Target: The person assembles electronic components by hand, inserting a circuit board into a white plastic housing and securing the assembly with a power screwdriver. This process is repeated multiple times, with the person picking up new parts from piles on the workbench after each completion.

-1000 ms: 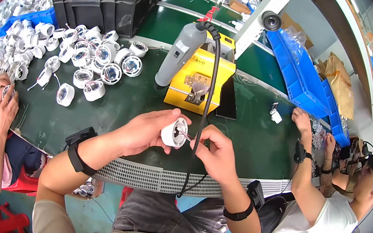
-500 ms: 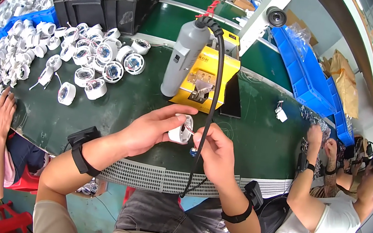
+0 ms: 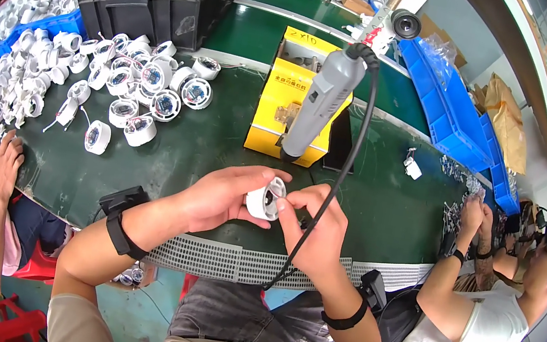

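Observation:
Over the near part of the green bench, my left hand [image 3: 224,195] grips a white round plastic housing [image 3: 256,204] between thumb and fingers, its open side facing right. Thin reddish wires show inside that opening. My right hand [image 3: 317,231] is closed against the housing's right rim, thumb and index finger at the opening; what they pinch there is hidden. A grey electric screwdriver [image 3: 327,97] hangs tip down just beyond my hands, its black cable [image 3: 360,141] passing across my right hand. Behind it stands a yellow box-shaped machine [image 3: 275,111].
Several white housings with circuit boards [image 3: 147,92] lie at left, beside a larger heap [image 3: 17,87]. A black crate [image 3: 148,18] of white parts stands behind. Blue bins [image 3: 444,115] and a small white part [image 3: 413,166] are at right. Co-workers sit on both sides.
The screwdriver has swung right, uncovering more of the yellow machine. My right hand has closed in on the housing's opening; the small blue piece hanging below its fingers is no longer visible.

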Demonstrator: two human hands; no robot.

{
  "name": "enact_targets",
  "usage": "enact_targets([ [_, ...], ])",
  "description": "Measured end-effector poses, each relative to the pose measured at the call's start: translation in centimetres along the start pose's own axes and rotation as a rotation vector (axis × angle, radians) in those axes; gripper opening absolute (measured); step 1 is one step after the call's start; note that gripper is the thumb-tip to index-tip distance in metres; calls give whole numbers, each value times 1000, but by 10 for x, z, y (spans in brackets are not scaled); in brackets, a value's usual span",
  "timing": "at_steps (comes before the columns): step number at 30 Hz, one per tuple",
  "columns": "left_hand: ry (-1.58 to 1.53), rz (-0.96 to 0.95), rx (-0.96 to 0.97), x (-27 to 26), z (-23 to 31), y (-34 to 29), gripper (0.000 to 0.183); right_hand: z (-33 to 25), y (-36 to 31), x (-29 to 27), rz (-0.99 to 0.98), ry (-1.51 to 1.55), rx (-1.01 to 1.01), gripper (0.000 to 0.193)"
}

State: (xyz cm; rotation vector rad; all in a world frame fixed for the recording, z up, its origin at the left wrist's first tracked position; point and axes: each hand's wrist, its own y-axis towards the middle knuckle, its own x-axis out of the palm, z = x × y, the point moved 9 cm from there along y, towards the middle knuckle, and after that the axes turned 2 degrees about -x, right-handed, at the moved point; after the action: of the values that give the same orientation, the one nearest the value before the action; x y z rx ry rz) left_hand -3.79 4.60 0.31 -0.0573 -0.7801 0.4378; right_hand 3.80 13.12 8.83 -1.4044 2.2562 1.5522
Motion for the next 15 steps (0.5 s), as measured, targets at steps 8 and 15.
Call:
enact_targets([
  [8, 10, 44, 130, -2, 10, -2, 36, 1, 2, -13, -33, -163, 47, 21],
  [15, 209, 11, 362, 2, 24, -8, 37, 21, -9, 0, -125, 292, 388, 10],
])
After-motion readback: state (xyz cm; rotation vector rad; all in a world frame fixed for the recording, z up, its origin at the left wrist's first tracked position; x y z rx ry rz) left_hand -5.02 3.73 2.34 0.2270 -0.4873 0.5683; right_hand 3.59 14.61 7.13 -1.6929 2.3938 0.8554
